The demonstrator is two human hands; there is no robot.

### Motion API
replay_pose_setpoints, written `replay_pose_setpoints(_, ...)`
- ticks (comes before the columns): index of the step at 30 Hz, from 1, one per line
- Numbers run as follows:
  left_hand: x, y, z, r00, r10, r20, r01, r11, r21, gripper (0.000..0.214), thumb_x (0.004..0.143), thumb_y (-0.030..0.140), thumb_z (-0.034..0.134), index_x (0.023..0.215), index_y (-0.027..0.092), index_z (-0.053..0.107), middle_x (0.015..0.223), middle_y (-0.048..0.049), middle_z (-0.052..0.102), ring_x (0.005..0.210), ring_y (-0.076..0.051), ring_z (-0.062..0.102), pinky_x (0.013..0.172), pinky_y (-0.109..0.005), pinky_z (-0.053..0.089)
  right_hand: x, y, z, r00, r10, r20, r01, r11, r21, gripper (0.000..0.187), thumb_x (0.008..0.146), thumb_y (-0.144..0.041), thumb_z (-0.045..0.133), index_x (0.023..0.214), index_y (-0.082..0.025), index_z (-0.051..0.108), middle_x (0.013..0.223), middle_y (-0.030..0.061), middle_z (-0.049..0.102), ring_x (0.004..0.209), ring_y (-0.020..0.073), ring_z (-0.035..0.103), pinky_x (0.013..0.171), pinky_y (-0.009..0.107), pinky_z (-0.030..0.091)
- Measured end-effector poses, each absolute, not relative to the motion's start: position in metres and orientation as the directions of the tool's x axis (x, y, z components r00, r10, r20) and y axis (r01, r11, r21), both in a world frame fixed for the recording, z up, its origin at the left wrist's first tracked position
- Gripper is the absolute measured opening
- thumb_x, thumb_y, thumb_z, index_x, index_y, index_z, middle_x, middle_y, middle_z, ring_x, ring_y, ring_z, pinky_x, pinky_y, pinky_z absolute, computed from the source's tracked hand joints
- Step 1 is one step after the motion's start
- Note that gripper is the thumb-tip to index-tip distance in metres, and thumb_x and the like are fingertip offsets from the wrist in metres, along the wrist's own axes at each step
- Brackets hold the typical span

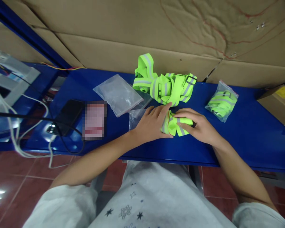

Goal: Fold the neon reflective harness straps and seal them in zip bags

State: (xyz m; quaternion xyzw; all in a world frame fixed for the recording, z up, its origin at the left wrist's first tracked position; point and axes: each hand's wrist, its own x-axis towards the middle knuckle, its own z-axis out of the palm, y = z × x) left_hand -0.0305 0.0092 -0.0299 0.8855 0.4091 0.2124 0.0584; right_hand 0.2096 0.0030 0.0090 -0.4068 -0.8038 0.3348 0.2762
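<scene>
A folded neon-yellow reflective strap (176, 125) lies on the blue table (247, 133), pressed between both hands. My left hand (152, 124) covers its left end, fingers curled over it. My right hand (199, 126) grips its right end from above. Just behind them sits a loose pile of the same neon straps (163, 84) with a black buckle. An empty clear zip bag (118, 93) lies to the left of the pile, and another clear bag (136, 117) lies partly under my left hand.
A sealed bag holding a neon strap (222, 103) rests at the right. A cardboard box (279, 103) is at the far right. A black phone (67, 115), a blurred card (94, 120) and white cables (19, 133) lie left. Cardboard sheets (142, 34) back the table.
</scene>
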Motion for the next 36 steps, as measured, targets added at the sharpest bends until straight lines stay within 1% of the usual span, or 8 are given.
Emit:
replay_pose_setpoints(5,-0.026,0.008,-0.031,0.591,0.754,0.285,0.684,-0.656,0.318,0.105,0.071,0.063,0.087,0.149,0.01,0.04,0.135,-0.0184,0.067,0.122,-0.035,0.067,0.105,-0.047,0.047,0.198,-0.001,0.005,-0.469,0.859,0.205,0.506,0.452,-0.735,0.023,0.099,-0.029,0.063,0.12,-0.027,0.069,0.126,0.0079,0.068,0.118,0.0248,0.067,0.104,0.042,0.053)
replay_pose_setpoints(12,-0.02,0.001,-0.027,0.623,0.697,0.356,0.681,-0.707,0.191,0.086,0.08,0.048,0.082,0.145,0.007,0.044,0.13,-0.0176,0.069,0.115,-0.033,0.068,0.096,-0.045,0.048,0.182,-0.008,-0.001,-0.28,0.943,0.182,0.593,0.319,-0.739,0.016,0.089,-0.019,0.066,0.102,-0.025,0.062,0.104,0.0023,0.07,0.093,0.0205,0.067,0.084,0.034,0.052)
replay_pose_setpoints(15,-0.022,0.003,-0.025,0.622,0.697,0.358,0.701,-0.699,0.144,0.087,0.082,0.046,0.081,0.149,0.008,0.04,0.13,-0.0173,0.068,0.114,-0.033,0.067,0.096,-0.045,0.048,0.182,-0.007,0.0,-0.29,0.924,0.25,0.517,0.372,-0.771,0.011,0.089,-0.023,0.071,0.099,-0.025,0.066,0.115,0.0055,0.068,0.113,0.0236,0.066,0.102,0.04,0.051)
replay_pose_setpoints(18,-0.03,0.01,-0.023,0.597,0.705,0.382,0.719,-0.682,0.136,0.084,0.087,0.051,0.075,0.151,0.009,0.039,0.13,-0.0189,0.068,0.117,-0.035,0.067,0.099,-0.046,0.048,0.186,-0.005,0.003,-0.337,0.935,0.112,0.373,0.242,-0.896,0.04,0.083,-0.036,0.082,0.121,-0.029,0.068,0.14,0.0081,0.059,0.133,0.0274,0.058,0.114,0.045,0.048)
replay_pose_setpoints(20,-0.036,0.015,-0.023,0.583,0.696,0.419,0.706,-0.689,0.163,0.084,0.087,0.058,0.072,0.149,0.01,0.041,0.131,-0.0201,0.068,0.119,-0.035,0.066,0.101,-0.046,0.048,0.19,-0.003,0.004,-0.362,0.932,-0.032,0.233,0.058,-0.971,0.059,0.08,-0.041,0.086,0.134,-0.032,0.062,0.141,0.007,0.059,0.126,0.026,0.063,0.104,0.042,0.056)
replay_pose_setpoints(22,-0.04,0.018,-0.021,0.582,0.671,0.46,0.684,-0.71,0.171,0.085,0.087,0.06,0.072,0.148,0.01,0.041,0.133,-0.0199,0.067,0.12,-0.035,0.066,0.102,-0.045,0.049,0.193,-0.002,0.005,-0.329,0.94,-0.088,0.118,-0.051,-0.992,0.061,0.078,-0.04,0.088,0.133,-0.033,0.062,0.13,0.0041,0.064,0.109,0.0218,0.069,0.09,0.036,0.061)
replay_pose_setpoints(32,-0.032,0.003,-0.01,0.704,0.597,0.385,0.64,-0.768,0.02,0.081,0.091,0.044,0.071,0.156,0.011,0.034,0.127,-0.0173,0.067,0.111,-0.032,0.066,0.089,-0.042,0.051,0.175,-0.007,0.008,-0.217,0.976,-0.031,0.175,0.008,-0.985,0.05,0.069,-0.043,0.094,0.099,-0.026,0.058,0.1,-0.0005,0.068,0.089,0.0172,0.069,0.08,0.032,0.061)
replay_pose_setpoints(36,-0.028,0.0,-0.01,0.718,0.588,0.373,0.649,-0.759,-0.052,0.084,0.092,0.038,0.071,0.161,0.015,0.028,0.129,-0.0179,0.064,0.112,-0.034,0.064,0.09,-0.043,0.051,0.173,-0.002,0.009,-0.193,0.975,-0.109,0.118,-0.088,-0.989,0.057,0.06,-0.043,0.098,0.094,-0.025,0.056,0.093,-0.0027,0.064,0.08,0.0139,0.064,0.072,0.028,0.058)
